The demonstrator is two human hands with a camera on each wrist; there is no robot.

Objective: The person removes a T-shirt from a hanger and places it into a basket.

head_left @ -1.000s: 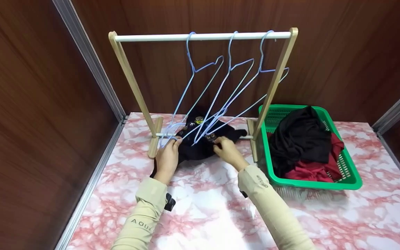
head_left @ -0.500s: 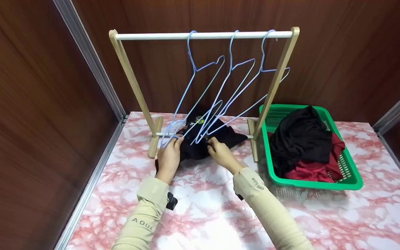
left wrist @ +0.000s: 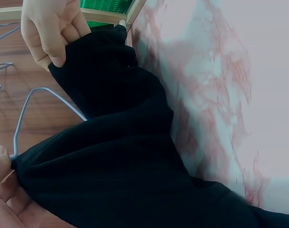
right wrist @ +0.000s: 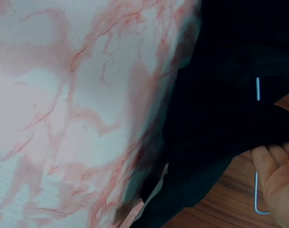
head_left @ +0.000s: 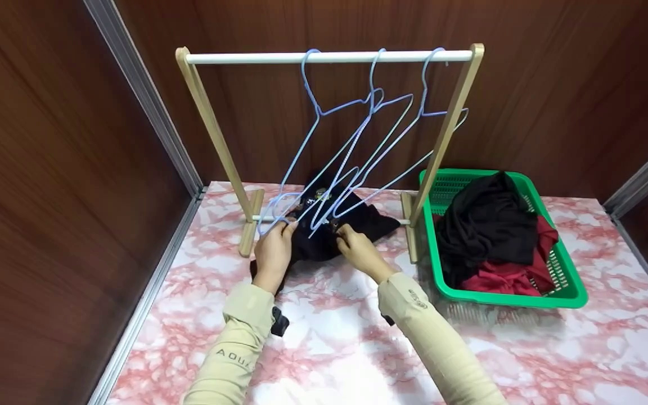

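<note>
A black garment (head_left: 313, 247) with a small print lies bunched beneath the rack's hangers. My left hand (head_left: 273, 247) pinches its edge at the left, right at the lower end of the leftmost blue wire hanger (head_left: 302, 147). In the left wrist view that hanger (left wrist: 40, 90) runs from the left fingertips (left wrist: 1, 164) into the cloth's fold. Farther right, my right hand (head_left: 358, 247) pinches another part of the same edge and spreads it. The right wrist view shows its fingers (right wrist: 268, 164) under the cloth, with a piece of hanger (right wrist: 257, 90) beside it. Part of the hanger is hidden by cloth.
The wooden rack's white rod (head_left: 245, 58) carries the middle hanger (head_left: 396, 135) and the right hanger (head_left: 445, 114) too. A green basket (head_left: 512, 297) with black cloth (head_left: 487, 219) and red cloth (head_left: 504, 275) stands to the right. Brown panels enclose the marbled table (head_left: 324, 349).
My right hand has shifted slightly left along the garment. The leftmost hanger has turned, its upper shoulder swinging right against the middle hanger. My left hand stays nearly in place.
</note>
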